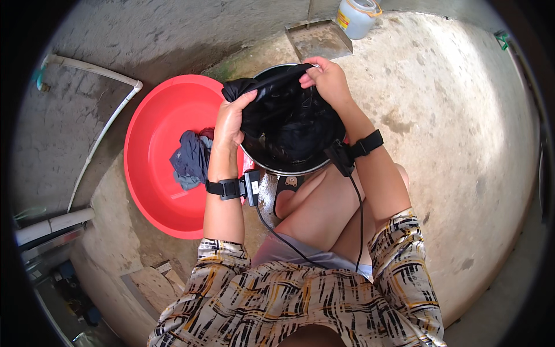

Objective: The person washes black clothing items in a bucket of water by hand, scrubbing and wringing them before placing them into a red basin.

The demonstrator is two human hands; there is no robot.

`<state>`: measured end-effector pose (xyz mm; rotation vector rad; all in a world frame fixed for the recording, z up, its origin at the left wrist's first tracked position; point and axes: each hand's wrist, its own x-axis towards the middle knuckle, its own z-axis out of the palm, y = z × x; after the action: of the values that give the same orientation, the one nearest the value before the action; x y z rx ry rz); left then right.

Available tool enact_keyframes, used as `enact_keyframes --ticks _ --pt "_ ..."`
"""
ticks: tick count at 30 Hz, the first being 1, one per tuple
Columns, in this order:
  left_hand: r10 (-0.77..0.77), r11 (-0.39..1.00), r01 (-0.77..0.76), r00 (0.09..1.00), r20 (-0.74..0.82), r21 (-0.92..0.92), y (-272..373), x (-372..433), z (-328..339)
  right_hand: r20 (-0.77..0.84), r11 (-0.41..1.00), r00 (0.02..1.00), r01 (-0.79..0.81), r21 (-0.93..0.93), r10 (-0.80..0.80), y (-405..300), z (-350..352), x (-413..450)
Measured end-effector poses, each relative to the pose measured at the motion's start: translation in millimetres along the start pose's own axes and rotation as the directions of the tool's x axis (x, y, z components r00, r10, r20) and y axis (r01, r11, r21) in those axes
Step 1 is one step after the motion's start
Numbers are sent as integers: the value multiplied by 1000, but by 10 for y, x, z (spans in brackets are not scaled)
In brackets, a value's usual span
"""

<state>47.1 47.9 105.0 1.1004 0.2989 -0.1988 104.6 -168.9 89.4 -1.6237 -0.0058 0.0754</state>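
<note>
A wet black garment is stretched between my two hands above a dark metal basin. My left hand grips its bunched left end, thumb on top. At the upper right edge of the cloth, my right hand pinches the fabric between thumb and fingers. The lower part of the garment hangs into the basin, hiding most of the inside. To the left stands a large red plastic tub. Dark blue and grey clothes lie crumpled in it, partly behind my left forearm.
A metal dustpan and a translucent plastic jug with an orange handle stand by the wall. White PVC pipe runs along the left wall. My legs and slippered foot are close below the basin. Two cables hang from my wrist straps.
</note>
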Motion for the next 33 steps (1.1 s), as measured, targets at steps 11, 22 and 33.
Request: enact_keyframes --ticks 11,22,33 --pt "-62 961 9 981 184 277 -228 -88 404 396 977 893 -195 -90 215 415 632 -482" --pt "249 845 -205 968 -25 493 -419 28 355 405 574 796 -605 552 449 699 526 -240" --pt "-112 994 109 937 331 30 -426 -173 376 468 853 875 333 -401 -122 779 337 -378"
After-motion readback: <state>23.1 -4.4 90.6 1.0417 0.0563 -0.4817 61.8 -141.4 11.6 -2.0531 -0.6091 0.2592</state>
